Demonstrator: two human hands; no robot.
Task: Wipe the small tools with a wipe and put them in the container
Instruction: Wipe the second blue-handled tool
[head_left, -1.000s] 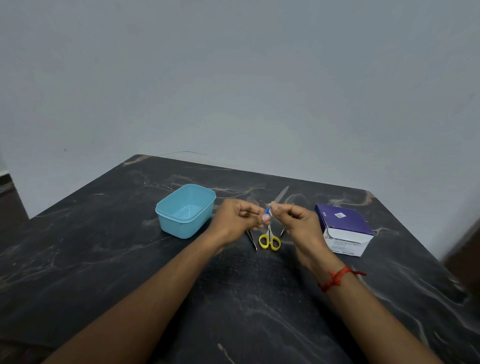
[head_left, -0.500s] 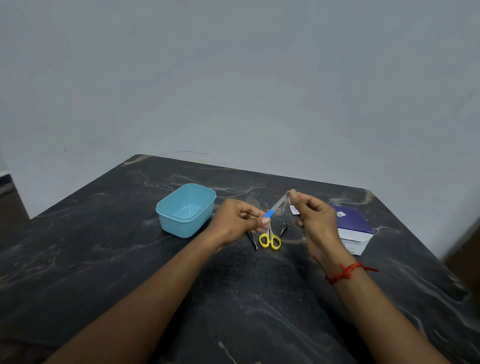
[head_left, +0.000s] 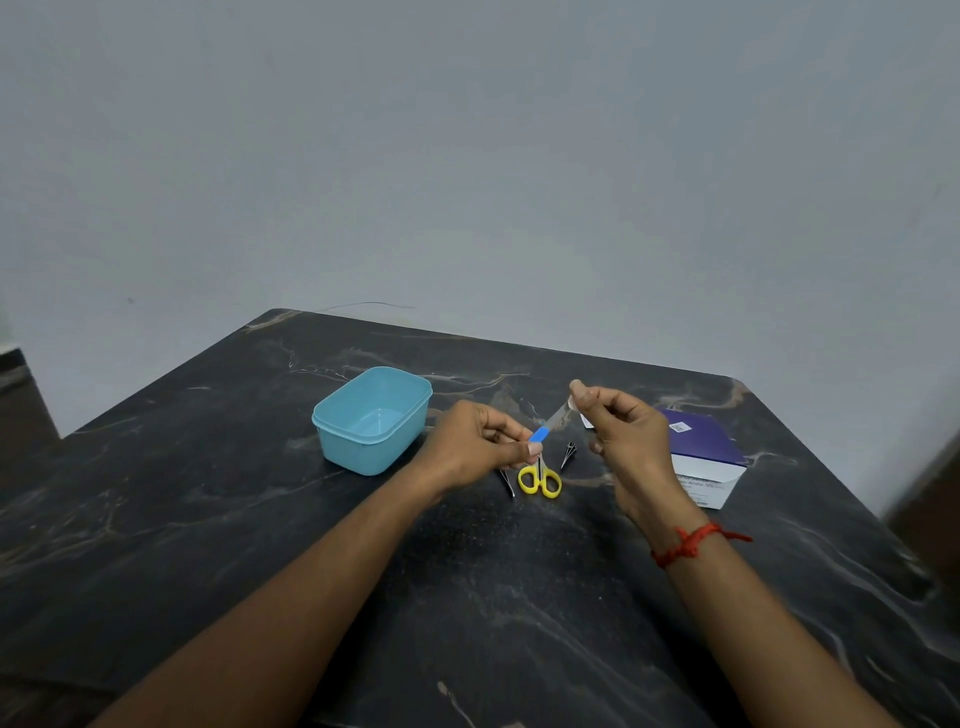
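My left hand (head_left: 483, 447) pinches the blue handle of a thin metal nail file (head_left: 545, 427), held slanted above the table. At the file's far tip, my right hand (head_left: 621, 431) pinches a small white wipe (head_left: 573, 402). Under the hands lie small yellow-handled scissors (head_left: 540, 480), a pair of tweezers (head_left: 506, 480) partly hidden by my left hand, and a small dark pointed tool (head_left: 569, 453). A light blue container (head_left: 371, 418) stands open and empty to the left of my left hand.
A purple and white box (head_left: 701, 457) sits right of my right hand, partly behind it. The dark marble table (head_left: 208, 519) ends at a grey wall behind and drops off at the right edge.
My right hand has slid with the wipe along the file from near the blue handle up to its tip. My left hand has stayed in place.
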